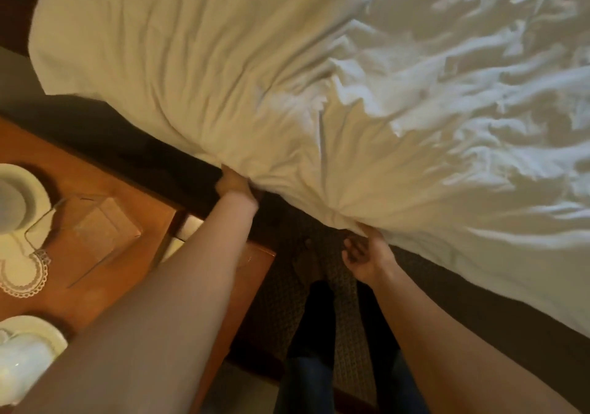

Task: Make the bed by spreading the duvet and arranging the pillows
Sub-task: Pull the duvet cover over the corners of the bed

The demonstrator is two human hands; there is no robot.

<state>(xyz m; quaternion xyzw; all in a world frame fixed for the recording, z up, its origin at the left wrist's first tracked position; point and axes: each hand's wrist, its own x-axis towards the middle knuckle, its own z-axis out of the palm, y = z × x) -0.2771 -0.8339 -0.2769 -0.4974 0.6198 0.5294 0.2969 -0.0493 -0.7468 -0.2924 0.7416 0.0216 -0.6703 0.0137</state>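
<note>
Two hands hold white bedding [255, 94] at its edge, left hand [236, 187] gripping, right hand [367, 255] pinching.

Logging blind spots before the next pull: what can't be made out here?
Head view only:
Left hand grips the duvet; its fingertips are hidden under the fold.
Right hand: blur hides whether it pinches or only touches the duvet edge.
Pillows: none can be told apart from the white bedding.
White crockery on the nightstand: cut off by the left edge.
</note>
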